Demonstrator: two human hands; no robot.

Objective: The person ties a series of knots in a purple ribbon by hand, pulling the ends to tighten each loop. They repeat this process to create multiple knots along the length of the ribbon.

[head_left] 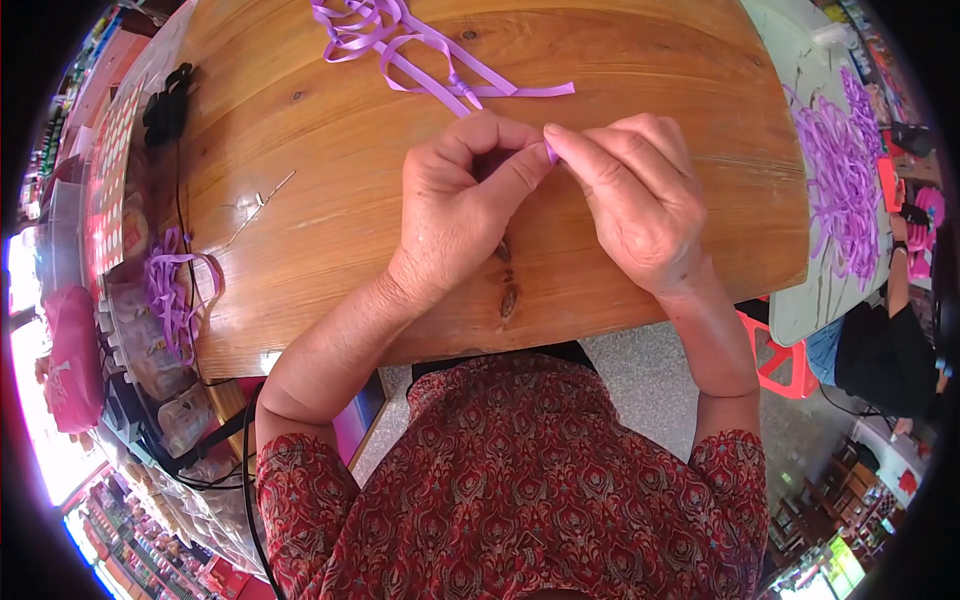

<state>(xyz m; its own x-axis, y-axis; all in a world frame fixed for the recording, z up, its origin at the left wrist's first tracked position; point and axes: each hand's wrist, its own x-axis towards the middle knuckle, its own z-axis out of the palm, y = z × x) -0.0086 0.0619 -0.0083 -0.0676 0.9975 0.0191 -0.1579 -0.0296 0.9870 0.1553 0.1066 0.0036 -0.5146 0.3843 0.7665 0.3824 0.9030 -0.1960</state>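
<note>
Both of my hands rest close together on a wooden table (330, 140). My left hand (462, 200) and my right hand (630, 190) pinch the same short piece of purple ribbon (551, 152) between thumbs and fingertips; only a small tip of it shows between them. A longer looped purple ribbon strip (420, 50) lies on the table just beyond my hands, trailing toward my left fingers. Whether it joins the pinched piece is hidden by my fingers.
A thin metal needle or wire (262, 205) lies on the table's left part. A bundle of purple ribbon (172, 290) hangs at the left edge. A pile of purple ribbon (845, 185) covers a grey table at right, where another person (885, 345) sits by a red stool (785, 365).
</note>
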